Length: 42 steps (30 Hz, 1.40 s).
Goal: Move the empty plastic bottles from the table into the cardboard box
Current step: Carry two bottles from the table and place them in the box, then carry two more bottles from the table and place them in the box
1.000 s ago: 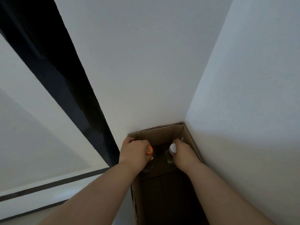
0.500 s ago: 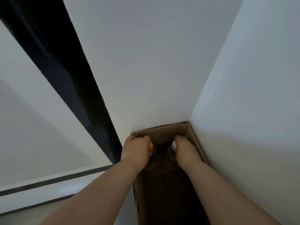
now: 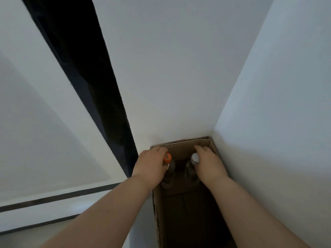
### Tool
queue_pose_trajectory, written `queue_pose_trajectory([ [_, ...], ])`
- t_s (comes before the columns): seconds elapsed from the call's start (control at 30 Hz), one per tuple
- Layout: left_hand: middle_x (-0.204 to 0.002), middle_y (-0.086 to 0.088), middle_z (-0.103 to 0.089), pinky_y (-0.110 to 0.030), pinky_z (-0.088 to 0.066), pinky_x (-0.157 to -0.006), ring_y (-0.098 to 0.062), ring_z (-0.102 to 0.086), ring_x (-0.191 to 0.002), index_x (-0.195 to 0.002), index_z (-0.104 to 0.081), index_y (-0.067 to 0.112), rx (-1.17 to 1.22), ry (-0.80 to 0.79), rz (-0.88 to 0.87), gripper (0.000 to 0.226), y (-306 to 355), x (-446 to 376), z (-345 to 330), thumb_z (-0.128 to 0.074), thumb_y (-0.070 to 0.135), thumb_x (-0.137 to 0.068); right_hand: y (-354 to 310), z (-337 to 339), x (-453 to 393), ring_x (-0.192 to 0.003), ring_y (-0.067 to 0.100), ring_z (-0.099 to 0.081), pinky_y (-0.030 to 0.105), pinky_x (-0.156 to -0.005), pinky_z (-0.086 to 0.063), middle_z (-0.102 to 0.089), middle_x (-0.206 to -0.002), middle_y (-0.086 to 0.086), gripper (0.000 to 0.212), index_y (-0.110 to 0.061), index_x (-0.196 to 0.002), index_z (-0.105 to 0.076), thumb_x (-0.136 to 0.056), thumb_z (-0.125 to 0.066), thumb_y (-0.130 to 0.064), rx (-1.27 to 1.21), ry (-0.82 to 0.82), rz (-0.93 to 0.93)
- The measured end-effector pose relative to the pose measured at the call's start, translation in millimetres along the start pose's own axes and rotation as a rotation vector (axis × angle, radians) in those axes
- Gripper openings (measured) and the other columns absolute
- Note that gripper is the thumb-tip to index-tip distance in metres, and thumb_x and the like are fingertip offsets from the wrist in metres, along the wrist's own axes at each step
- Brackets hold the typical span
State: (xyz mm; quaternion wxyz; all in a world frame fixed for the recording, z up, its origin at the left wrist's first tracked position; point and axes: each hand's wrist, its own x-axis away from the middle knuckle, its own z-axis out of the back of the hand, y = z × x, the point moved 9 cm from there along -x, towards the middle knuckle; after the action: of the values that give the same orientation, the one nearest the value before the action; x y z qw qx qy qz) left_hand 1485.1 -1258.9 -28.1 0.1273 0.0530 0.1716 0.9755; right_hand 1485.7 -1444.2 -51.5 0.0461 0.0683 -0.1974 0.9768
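Observation:
An open cardboard box (image 3: 184,149) stands in a corner between two white walls, its inside dark. My left hand (image 3: 150,166) grips a clear bottle with an orange cap (image 3: 167,157) at the box's far left. My right hand (image 3: 208,164) grips a clear bottle with a white cap (image 3: 194,157) at the far right. Both bottles stand upright inside the box, side by side, close to its far wall. Their lower parts fade into shadow.
White walls close in on the box behind (image 3: 170,77) and to the right (image 3: 277,113). A dark gap (image 3: 89,77) runs beside the left wall edge. A white surface with a dark stripe (image 3: 53,197) lies at the lower left.
Both hands have pushed the bottles slightly farther toward the box's far wall and lower. The view has shifted a little to the right.

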Motion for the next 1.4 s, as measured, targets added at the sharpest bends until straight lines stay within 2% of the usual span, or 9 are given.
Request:
queue_pose_trajectory([
  [0.3,-0.148,0.009,-0.053,-0.03,-0.041,-0.108,-0.014,-0.053,-0.133,-0.148,-0.041,0.034,0.215,0.262,0.053,0.066,4.0,83.5,103.0,-0.072,0.035,-0.089,-58.8,92.2,102.4,-0.129,0.021,-0.051,0.027,-0.103,-0.038,-0.055,-0.143,0.003,0.056,-0.021,-0.144,-0.047,-0.091,-0.065,-0.028,-0.204,0.312,0.169],
  [0.43,-0.156,0.012,-0.045,-0.039,-0.04,-0.115,-0.015,-0.046,-0.14,-0.152,-0.031,0.039,0.262,0.343,0.032,0.075,8.4,150.8,149.7,-0.071,0.04,-0.089,-98.4,130.4,182.3,-0.13,0.004,-0.041,0.013,-0.102,-0.032,-0.042,-0.153,-0.005,0.068,-0.032,-0.151,-0.031,-0.09,-0.056,-0.05,-0.307,0.378,0.283],
  [0.6,-0.157,0.004,-0.044,-0.038,-0.037,-0.113,-0.021,-0.048,-0.139,-0.154,-0.031,0.028,0.115,0.483,-0.116,0.083,29.9,246.2,205.2,-0.075,0.041,-0.085,-148.3,162.6,284.7,-0.148,0.002,-0.01,0.027,-0.114,-0.021,-0.004,-0.165,-0.019,0.088,-0.067,-0.14,0.012,-0.086,-0.057,-0.058,-0.284,0.447,0.404],
  [0.7,-0.167,0.0,-0.025,-0.042,-0.028,-0.119,-0.024,-0.033,-0.149,-0.159,-0.015,0.025,0.016,0.525,-0.185,0.092,39.1,301.8,226.7,-0.067,0.048,-0.086,-169.4,178.7,344.6,-0.147,0.003,-0.01,0.021,-0.105,-0.024,-0.002,-0.166,-0.016,0.085,-0.056,-0.148,0.01,-0.08,-0.037,-0.074,-0.243,0.558,0.478],
  [0.8,-0.171,-0.004,0.001,-0.045,-0.013,-0.124,-0.025,-0.007,-0.156,-0.158,0.011,0.029,-0.125,0.573,-0.204,0.091,47.5,356.1,242.7,-0.036,0.066,-0.089,-185.9,184.0,394.2,-0.153,0.018,-0.006,0.038,-0.111,-0.033,0.006,-0.168,-0.009,0.088,-0.046,-0.153,0.012,-0.082,-0.031,-0.078,-0.172,0.6,0.513],
  [0.97,-0.168,-0.003,0.021,-0.045,0.002,-0.123,-0.024,0.012,-0.155,-0.156,0.023,0.03,-0.201,0.678,-0.185,0.088,57.0,444.0,268.7,-0.011,0.074,-0.088,-207.7,191.0,468.9,-0.152,0.015,0.017,0.047,-0.122,-0.014,0.015,-0.166,-0.005,0.087,-0.045,-0.152,0.018,-0.083,-0.022,-0.079,-0.064,0.634,0.564],
  [1.1,-0.169,0.02,0.001,-0.032,-0.007,-0.123,0.004,-0.001,-0.153,-0.154,0.004,0.051,0.336,0.721,-0.207,0.084,55.7,523.1,286.3,-0.039,0.071,-0.084,-211.8,199.8,536.5,-0.151,-0.002,0.0,0.024,-0.116,-0.015,0.0,-0.167,-0.018,0.091,-0.051,-0.152,0.005,-0.077,-0.036,-0.083,-0.467,0.548,0.624],
  [1.17,-0.163,0.034,-0.015,-0.029,-0.019,-0.119,0.016,-0.017,-0.146,-0.151,-0.011,0.059,0.683,0.666,-0.224,0.08,58.9,563.4,282.7,-0.049,0.071,-0.082,-207.4,198.1,573.0,-0.145,-0.006,-0.021,0.028,-0.118,-0.019,-0.026,-0.159,-0.021,0.088,-0.048,-0.154,-0.01,-0.079,-0.048,-0.074,-0.797,0.459,0.662],
  [1.4,-0.152,0.028,-0.044,-0.047,-0.032,-0.117,-0.004,-0.05,-0.137,-0.148,-0.034,0.054,1.108,0.611,-0.316,0.072,96.4,710.2,269.9,-0.061,0.069,-0.083,-214.9,185.3,708.9,-0.136,0.0,-0.046,0.044,-0.113,-0.037,-0.044,-0.149,-0.028,0.07,-0.055,-0.144,-0.035,-0.08,-0.061,-0.063,-1.228,0.288,0.734],
])
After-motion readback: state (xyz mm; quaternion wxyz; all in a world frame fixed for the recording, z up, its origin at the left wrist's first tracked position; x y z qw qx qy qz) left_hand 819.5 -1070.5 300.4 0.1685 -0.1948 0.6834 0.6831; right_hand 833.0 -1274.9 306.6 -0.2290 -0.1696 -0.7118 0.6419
